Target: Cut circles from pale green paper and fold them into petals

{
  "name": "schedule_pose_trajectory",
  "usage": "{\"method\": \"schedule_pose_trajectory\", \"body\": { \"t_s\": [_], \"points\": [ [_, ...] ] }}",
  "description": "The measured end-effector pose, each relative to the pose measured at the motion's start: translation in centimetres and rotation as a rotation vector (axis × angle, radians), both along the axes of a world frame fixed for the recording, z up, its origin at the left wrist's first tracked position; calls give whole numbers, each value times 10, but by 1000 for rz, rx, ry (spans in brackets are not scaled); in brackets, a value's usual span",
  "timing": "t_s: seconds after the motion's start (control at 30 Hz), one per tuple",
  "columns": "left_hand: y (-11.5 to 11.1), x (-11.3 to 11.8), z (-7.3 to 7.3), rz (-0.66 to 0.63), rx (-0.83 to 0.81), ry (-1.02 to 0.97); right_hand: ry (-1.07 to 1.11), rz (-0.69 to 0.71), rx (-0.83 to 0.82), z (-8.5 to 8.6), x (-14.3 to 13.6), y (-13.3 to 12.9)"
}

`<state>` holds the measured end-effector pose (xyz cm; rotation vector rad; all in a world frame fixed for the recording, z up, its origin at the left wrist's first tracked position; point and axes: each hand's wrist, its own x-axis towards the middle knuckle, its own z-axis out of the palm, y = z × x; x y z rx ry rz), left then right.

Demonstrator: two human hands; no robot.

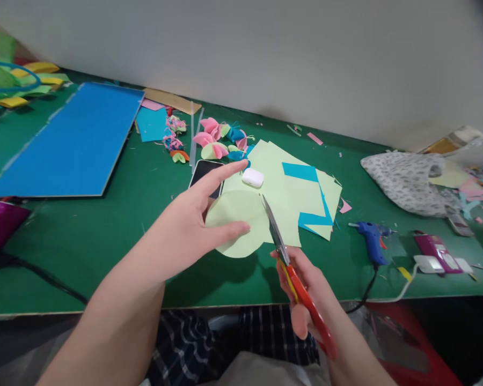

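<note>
Forearms (116,305) cropped below; left fingers (229,231), partly hidden, hold green paper disc (241,208); right fingers (300,321) grip scissors (300,287).

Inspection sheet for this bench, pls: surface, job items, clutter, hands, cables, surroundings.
Surface: green tabletop, small paper scraps scattered on it.
Job items: pale-green rounded paper piece; metal-bladed scissors with red-and-yellow handles, blades by the paper's right edge, contact unclear.
Clutter: overlapping pale-green paper sheets, bright-blue cut paper, small white rounded case, flat dark-screened phone partly hidden, pink folded-paper petals.
Left hand: holds the paper piece, thumb on top.
Right hand: grips the scissors' handles.
Cables: black cable at left; another from the blue plastic glue gun; white cable at right.
Surroundings: pale-grey wall behind; flat blue rectangular board at left.
</note>
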<state>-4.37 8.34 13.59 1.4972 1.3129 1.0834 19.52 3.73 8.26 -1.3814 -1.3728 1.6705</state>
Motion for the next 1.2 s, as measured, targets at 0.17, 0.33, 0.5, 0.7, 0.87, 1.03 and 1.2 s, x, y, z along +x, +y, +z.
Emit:
{"method": "schedule_pose_trajectory", "body": {
  "t_s": [0.17, 0.33, 0.5, 0.7, 0.87, 1.03, 1.2],
  "points": [
    [1, -2, 0, -34, -59, -6, 38, -62, -119, 8, 1, -1],
    [3, -2, 1, -52, -90, -33, 51, -85, -186, 8, 2, 0],
    [5, -3, -2, 19, -35, -126, 69, -149, -239, 10, 0, -1],
    [6, 11, -7, 217, -10, -305, 84, -206, -221, 9, -5, -3],
    [2, 25, -2, 283, -13, -271, 102, -246, -285, 3, -15, 1],
    [-5, 29, 0, 286, 17, -237, 107, -209, -253, 5, -19, 7],
    [-10, 35, 0, 303, 36, -197, 65, -216, -238, 10, -20, 6]
  ]
}}
